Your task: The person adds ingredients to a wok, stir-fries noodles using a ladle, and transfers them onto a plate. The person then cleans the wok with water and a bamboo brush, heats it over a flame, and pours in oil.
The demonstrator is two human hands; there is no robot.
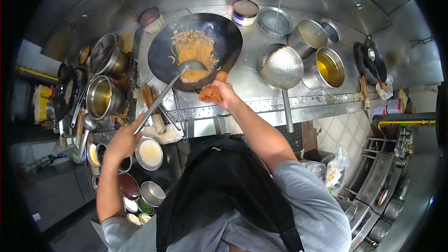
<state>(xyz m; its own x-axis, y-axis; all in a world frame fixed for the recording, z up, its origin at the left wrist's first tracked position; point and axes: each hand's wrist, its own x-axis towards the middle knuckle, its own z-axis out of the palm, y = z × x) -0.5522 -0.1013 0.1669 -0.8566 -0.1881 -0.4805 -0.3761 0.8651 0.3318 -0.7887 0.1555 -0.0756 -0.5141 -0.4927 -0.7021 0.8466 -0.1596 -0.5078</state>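
A black wok point(227, 42) sits over the stove, with thin brown noodles point(192, 49) and curled, ring-like pieces heaped inside. My left hand point(122, 140) grips the long handle of a metal wok ladle point(193, 65), whose bowl rests among the noodles at their near side. At the wok's near rim, my right hand point(226, 94) is closed around a bunched orange-brown cloth point(210, 93). The cloth covers whatever part of the wok lies beneath it. A bamboo brush point(148, 96) lies close to the ladle's handle.
A perforated strainer point(281, 64) lies right of the wok, its handle jutting past the counter edge. Beyond it stands a pot of yellow oil point(328, 70). Water runs from a tap into a round basin point(273, 26). Seasoning bowls, including one of pale liquid point(149, 152), stand at my left.
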